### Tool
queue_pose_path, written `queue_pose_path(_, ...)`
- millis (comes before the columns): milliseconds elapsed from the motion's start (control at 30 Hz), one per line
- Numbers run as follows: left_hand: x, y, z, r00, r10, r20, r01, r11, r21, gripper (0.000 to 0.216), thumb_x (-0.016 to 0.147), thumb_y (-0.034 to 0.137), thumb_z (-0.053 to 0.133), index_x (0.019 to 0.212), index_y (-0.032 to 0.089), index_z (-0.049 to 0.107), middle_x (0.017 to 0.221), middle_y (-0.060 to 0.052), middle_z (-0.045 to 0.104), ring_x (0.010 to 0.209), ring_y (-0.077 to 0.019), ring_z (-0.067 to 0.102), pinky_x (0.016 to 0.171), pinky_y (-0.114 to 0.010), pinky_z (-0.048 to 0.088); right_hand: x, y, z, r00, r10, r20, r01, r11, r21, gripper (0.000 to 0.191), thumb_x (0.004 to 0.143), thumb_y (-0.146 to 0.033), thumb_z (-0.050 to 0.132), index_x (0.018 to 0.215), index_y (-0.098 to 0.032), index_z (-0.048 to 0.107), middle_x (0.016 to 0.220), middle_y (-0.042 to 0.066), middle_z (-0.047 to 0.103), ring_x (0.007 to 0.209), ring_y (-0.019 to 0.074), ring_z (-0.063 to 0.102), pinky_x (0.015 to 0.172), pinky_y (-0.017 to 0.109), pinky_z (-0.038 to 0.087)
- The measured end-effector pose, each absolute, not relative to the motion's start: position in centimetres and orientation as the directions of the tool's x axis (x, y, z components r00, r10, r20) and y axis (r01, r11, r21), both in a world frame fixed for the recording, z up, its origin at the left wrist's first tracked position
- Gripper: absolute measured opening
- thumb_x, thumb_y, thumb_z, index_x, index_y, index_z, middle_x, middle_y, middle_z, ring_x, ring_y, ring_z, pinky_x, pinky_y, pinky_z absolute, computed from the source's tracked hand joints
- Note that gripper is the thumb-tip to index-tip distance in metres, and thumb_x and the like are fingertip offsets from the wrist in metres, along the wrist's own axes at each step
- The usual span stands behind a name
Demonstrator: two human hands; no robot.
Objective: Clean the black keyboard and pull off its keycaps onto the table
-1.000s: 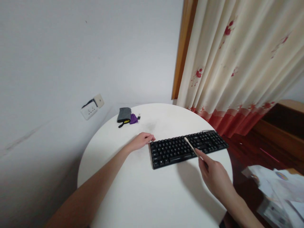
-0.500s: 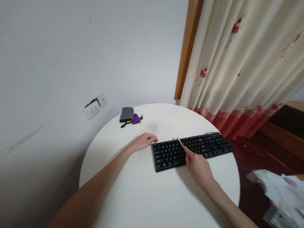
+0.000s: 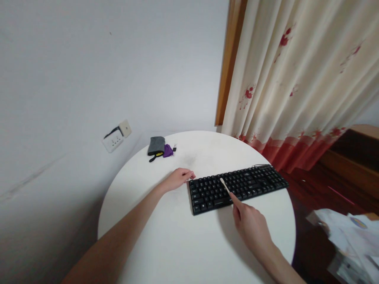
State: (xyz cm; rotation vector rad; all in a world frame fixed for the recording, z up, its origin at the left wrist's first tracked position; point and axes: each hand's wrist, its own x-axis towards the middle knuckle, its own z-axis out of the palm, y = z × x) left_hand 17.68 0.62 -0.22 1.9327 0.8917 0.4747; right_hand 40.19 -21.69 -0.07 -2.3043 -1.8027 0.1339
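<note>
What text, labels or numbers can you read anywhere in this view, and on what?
Nothing can be read.
On the keyboard: white key legends, too small to read.
On the papers at lower right: print, blurred.
On the wall socket: no readable marking.
On the thin stick in the right hand: no print visible.

Soft, dim daylight came through the curtain on my right. My right hand threw a faint shadow across the table. Edges bowed outward, and the papers were blurred.
</note>
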Motion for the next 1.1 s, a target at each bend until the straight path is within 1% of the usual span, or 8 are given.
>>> queue_pose_path(200,17.7,0.4,0.1,0.66,0.751,-0.03,0.396,-0.313,0.863,0.049,0.085,0.058,0.051,0.088,0.014,0.073,0.095,-0.012,0.073,0.089,-0.0248,0.065,0.073,-0.032,0.051,42.7,-23.4,-1.3,0.2,0.978,0.067,0.956,-0.18,-0.23,0.05,0.096,-0.021,0.037,0.145,-0.026,0.048,0.087,0.007,0.075,0.073,0.0224,0.071,0.061,0.028,0.044)
queue_pose_path(400,17.7,0.4,0.1,0.662,0.748,-0.038,0.402,-0.312,0.861,0.051,0.085,0.059,0.05,0.089,0.014,0.073,0.097,-0.012,0.073,0.09,-0.0246,0.065,0.073,-0.031,0.051,43.6,-25.6,-1.2,0.21,0.977,0.048,0.942,-0.189,-0.275,0.05,0.097,-0.022,0.035,0.144,-0.03,0.048,0.088,0.005,0.076,0.074,0.0241,0.072,0.06,0.029,0.044)
queue_pose_path(633,17.7,0.5,-0.1,0.666,0.745,-0.04,0.409,-0.32,0.854,0.05,0.086,0.058,0.05,0.09,0.013,0.072,0.098,-0.013,0.073,0.091,-0.025,0.065,0.073,-0.032,0.051,44.7,-27.8,-1.8,0.219,0.974,0.056,0.926,-0.189,-0.327,0.05,0.095,-0.022,0.038,0.143,-0.028,0.051,0.087,0.006,0.077,0.074,0.0234,0.073,0.06,0.027,0.047)
queue_pose_path(867,17.8,0.8,-0.3,0.656,0.753,-0.053,0.419,-0.305,0.855,0.05,0.085,0.058,0.05,0.092,0.013,0.071,0.098,-0.012,0.073,0.092,-0.0242,0.065,0.075,-0.031,0.051,45.0,-29.8,-2.1,0.269,0.961,0.068,0.908,-0.229,-0.35,0.047,0.096,-0.028,0.037,0.139,-0.025,0.056,0.083,0.006,0.077,0.074,0.0237,0.074,0.057,0.025,0.049)
queue_pose_path(1000,17.9,0.7,-0.3,0.655,0.754,-0.048,0.425,-0.316,0.849,0.048,0.086,0.055,0.048,0.091,0.013,0.071,0.099,-0.012,0.073,0.092,-0.0245,0.065,0.073,-0.032,0.051,45.0,-30.3,-2.0,0.313,0.94,0.131,0.887,-0.241,-0.393,0.048,0.097,-0.032,0.034,0.138,-0.021,0.057,0.082,0.008,0.077,0.07,0.0237,0.074,0.057,0.025,0.05)
queue_pose_path(1100,18.0,0.6,-0.1,0.652,0.757,-0.044,0.431,-0.321,0.844,0.046,0.087,0.054,0.048,0.09,0.014,0.071,0.098,-0.011,0.073,0.091,-0.0239,0.065,0.073,-0.032,0.05,44.5,-29.0,-1.5,0.301,0.929,0.215,0.883,-0.186,-0.432,0.049,0.098,-0.033,0.033,0.141,-0.019,0.053,0.079,0.008,0.076,0.065,0.0228,0.072,0.059,0.026,0.05)
